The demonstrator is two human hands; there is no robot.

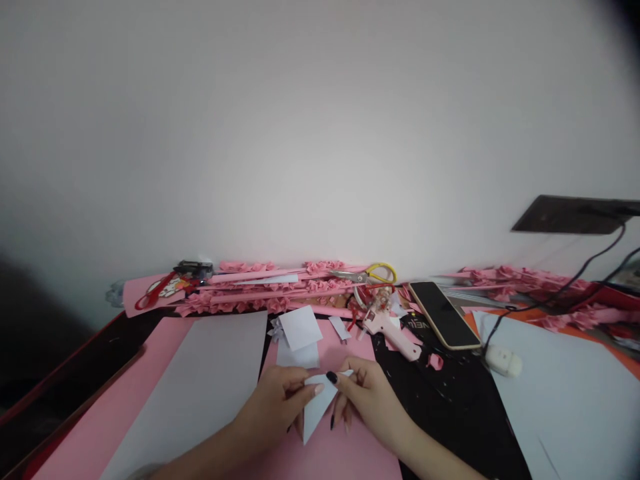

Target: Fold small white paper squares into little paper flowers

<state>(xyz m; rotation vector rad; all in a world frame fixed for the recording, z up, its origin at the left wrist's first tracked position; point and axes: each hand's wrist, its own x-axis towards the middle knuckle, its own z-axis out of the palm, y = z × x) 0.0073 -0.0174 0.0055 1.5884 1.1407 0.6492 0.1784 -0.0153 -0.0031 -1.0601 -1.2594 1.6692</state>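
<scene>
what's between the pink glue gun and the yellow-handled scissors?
Head view: almost nothing. The scissors lie just behind the glue gun, with only pink paper scraps and a small reddish cluttered bit in between.

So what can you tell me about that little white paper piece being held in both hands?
The small white folded paper piece looks like thin craft paper, creased into a triangle whose sharp tip points down toward the person. The left hand pinches its left edge and the right hand pinches its upper right corner. It sits low over the pink paper sheet, near the table's front edge; whether it touches the sheet is unclear.
</scene>
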